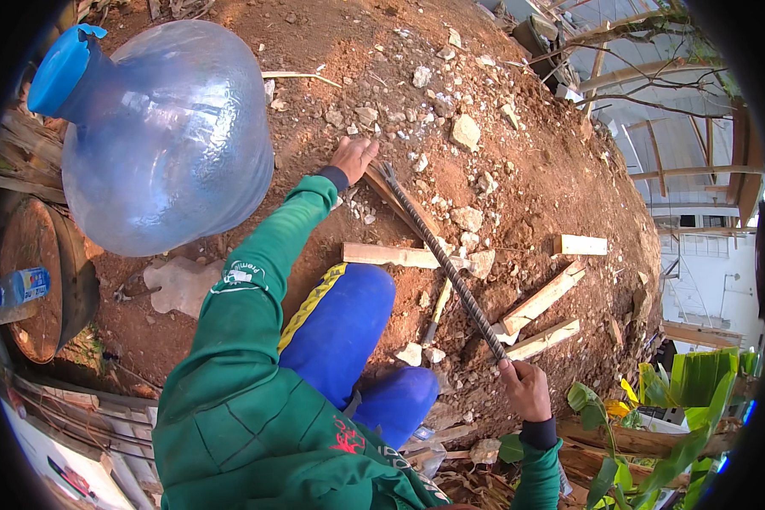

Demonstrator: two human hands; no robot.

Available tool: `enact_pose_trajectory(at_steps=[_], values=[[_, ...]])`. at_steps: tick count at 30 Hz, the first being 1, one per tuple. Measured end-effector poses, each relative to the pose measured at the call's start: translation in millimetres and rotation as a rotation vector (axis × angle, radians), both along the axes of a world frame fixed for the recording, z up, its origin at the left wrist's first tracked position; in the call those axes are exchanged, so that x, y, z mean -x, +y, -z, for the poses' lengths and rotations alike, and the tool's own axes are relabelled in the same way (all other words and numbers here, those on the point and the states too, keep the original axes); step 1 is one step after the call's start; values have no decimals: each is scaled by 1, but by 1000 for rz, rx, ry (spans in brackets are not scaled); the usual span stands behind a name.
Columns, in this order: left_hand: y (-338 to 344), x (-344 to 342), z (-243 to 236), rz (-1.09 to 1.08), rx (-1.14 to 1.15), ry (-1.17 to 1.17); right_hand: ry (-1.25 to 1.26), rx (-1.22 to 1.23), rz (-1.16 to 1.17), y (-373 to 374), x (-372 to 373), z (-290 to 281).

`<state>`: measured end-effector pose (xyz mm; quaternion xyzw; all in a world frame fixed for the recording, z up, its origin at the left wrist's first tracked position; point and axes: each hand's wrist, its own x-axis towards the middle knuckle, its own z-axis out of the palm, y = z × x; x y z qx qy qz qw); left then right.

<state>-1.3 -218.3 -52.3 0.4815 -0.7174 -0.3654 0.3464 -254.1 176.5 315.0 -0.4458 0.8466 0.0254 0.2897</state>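
My left hand [354,160], fingers curled, grips the upper end of a narrow wooden board [404,208], just left of the tip of a long ribbed steel bar [446,263]. My right hand [525,389] is closed round the bar's lower end at the lower right. The bar slants across the board and over the dirt. Between my blue-trousered knee and the bar lie another wood piece [374,253] and a light-handled tool [438,310] whose head I cannot make out. Several short wooden offcuts [540,297] lie right of the bar.
A big translucent blue water jug [166,140] stands upper left. Below it are a rusty drum [30,323] with a small bottle [19,289] and a flat stone [178,285]. Rocks [466,133] dot the dirt slope; banana leaves [697,382], branches and white structures are at the right.
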Motion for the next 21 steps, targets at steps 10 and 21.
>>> enact_pose_trajectory(at_steps=[10, 21], values=[[-4, -39, -18, 387, -90, 16, 3, -2, -48, 14, 6, -14], [-16, -38, -20, 439, -161, 9, -42, 6, -36, -7, 5, 6]])
